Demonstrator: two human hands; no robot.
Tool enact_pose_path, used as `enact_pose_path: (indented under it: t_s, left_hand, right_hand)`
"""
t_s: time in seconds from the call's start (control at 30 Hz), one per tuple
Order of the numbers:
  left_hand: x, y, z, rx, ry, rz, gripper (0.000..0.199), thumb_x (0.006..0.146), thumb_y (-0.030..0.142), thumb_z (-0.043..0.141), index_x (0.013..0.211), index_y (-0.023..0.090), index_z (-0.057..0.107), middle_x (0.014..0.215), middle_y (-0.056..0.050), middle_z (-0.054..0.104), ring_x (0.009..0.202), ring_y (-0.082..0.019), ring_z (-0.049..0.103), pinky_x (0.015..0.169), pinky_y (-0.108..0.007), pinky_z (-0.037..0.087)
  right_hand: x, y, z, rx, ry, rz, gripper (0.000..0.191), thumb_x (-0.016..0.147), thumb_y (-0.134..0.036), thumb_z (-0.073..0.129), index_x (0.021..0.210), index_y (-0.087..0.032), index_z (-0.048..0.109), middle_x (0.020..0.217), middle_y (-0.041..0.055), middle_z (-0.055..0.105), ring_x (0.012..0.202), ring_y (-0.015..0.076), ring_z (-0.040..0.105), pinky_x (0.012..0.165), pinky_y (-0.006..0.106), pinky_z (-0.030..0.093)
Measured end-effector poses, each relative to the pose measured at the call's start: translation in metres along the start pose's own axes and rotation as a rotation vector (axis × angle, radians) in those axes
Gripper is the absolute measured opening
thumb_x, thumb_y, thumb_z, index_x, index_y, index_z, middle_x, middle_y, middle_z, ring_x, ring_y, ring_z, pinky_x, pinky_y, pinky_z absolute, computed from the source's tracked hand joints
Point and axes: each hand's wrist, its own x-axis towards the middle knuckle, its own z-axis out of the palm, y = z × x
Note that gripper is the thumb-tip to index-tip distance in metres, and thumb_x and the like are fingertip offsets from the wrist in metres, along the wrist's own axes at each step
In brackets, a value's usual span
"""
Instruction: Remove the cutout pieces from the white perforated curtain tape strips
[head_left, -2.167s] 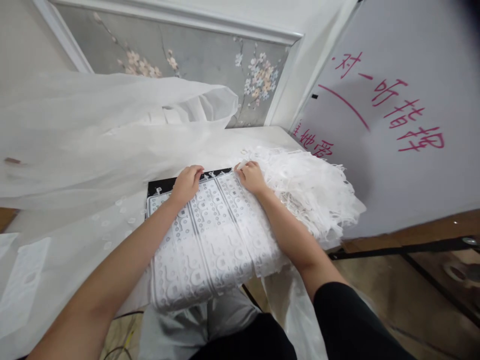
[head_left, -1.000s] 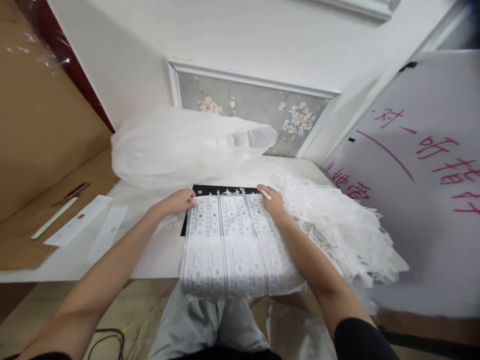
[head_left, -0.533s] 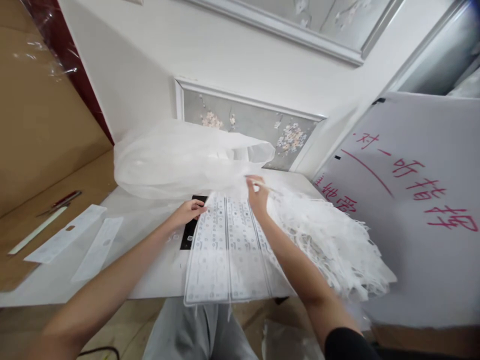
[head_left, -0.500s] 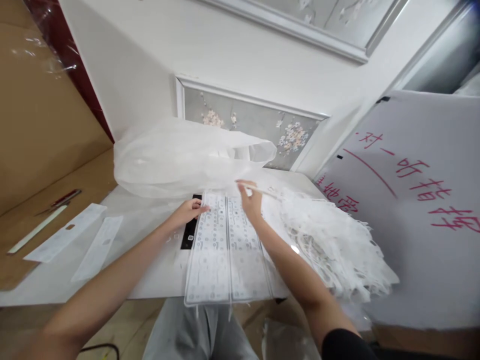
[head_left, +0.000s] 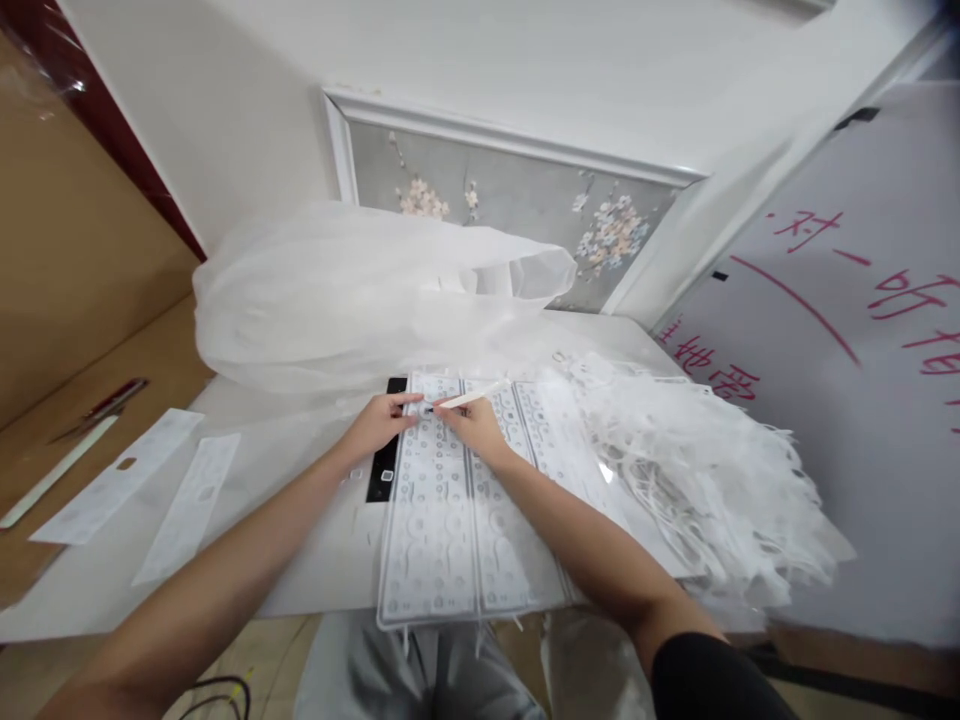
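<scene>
A translucent plastic sheet [head_left: 435,540] printed with rows of small circles lies at the front of the table, divided by dark lines. My left hand [head_left: 379,422] rests at its upper left edge, thumb and forefinger stretched out and apart. My right hand [head_left: 472,425] is closed around a slim white pen-shaped tool [head_left: 466,397]. Its dark tip meets the sheet close to my left fingertips; whether it is a pen or a blade I cannot tell. A black strip [head_left: 384,478] with white square marks shows along the sheet's left side.
Behind my hands lies a large translucent plastic bag [head_left: 322,290]. A heap of white stringy scraps [head_left: 720,480] is at right. Two cut strips [head_left: 120,475], a pale ruler-like strip [head_left: 60,470] and a red-handled tool [head_left: 116,398] lie at left. A written whiteboard [head_left: 840,480] stands at right.
My right hand has come down and left with the white tool, from above the sheet to beside my left fingers. The view has shifted slightly.
</scene>
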Motion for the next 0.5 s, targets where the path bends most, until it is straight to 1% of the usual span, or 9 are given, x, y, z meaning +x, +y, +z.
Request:
enact_pose_path:
  t_s: [0.1,0.17,0.33,0.4,0.5]
  left_hand:
    - [-0.0027,0.0004,0.0032,0.014,0.016,-0.024,0.064,0.073,0.027,0.077,0.134,0.012,0.066,0.072,-0.003,0.072,0.065,-0.018,0.063,0.069,-0.030,0.051]
    - [-0.0035,0.0012,0.0038,0.009,0.007,-0.048,0.066,0.074,0.026,0.077,0.136,0.012,0.063,0.070,-0.002,0.071,0.063,-0.017,0.063,0.067,-0.028,0.050]
    - [-0.0028,0.0016,0.0025,-0.015,0.002,-0.084,0.068,0.073,0.024,0.077,0.138,0.011,0.062,0.062,0.000,0.067,0.058,-0.015,0.060,0.063,-0.026,0.047]
    - [-0.0027,0.0006,0.0024,-0.020,-0.001,-0.079,0.067,0.074,0.024,0.075,0.139,0.013,0.061,0.063,0.000,0.067,0.059,-0.015,0.060,0.064,-0.026,0.048]
    - [-0.0036,0.0001,0.0033,-0.012,0.005,-0.068,0.066,0.074,0.023,0.074,0.139,0.015,0.062,0.064,0.001,0.066,0.058,-0.013,0.057,0.063,-0.025,0.045]
  right_hand:
    - [-0.0013,-0.0003,0.0016,0.000,-0.010,-0.017,0.022,0.083,-0.037,0.072,0.094,-0.021,0.081,0.094,0.0053,0.079,0.090,0.0237,0.072,0.081,0.033,0.053]
    - [-0.0014,-0.0010,0.0013,0.005,-0.016,-0.015,0.020,0.083,-0.035,0.072,0.094,-0.021,0.081,0.097,0.0053,0.079,0.092,0.0237,0.073,0.082,0.034,0.054]
    - [-0.0016,-0.0041,0.0010,-0.028,-0.043,-0.008,0.020,0.085,-0.034,0.071,0.094,-0.020,0.081,0.095,0.0052,0.079,0.089,0.0231,0.073,0.079,0.032,0.054]
    - [-0.0018,-0.0043,0.0017,-0.042,-0.039,-0.008,0.020,0.085,-0.033,0.070,0.095,-0.020,0.081,0.095,0.0050,0.079,0.088,0.0230,0.073,0.077,0.032,0.054]
    - [-0.0022,-0.0026,0.0030,-0.068,-0.036,-0.020,0.018,0.086,-0.030,0.069,0.096,-0.020,0.080,0.096,0.0043,0.079,0.089,0.0228,0.073,0.080,0.032,0.055]
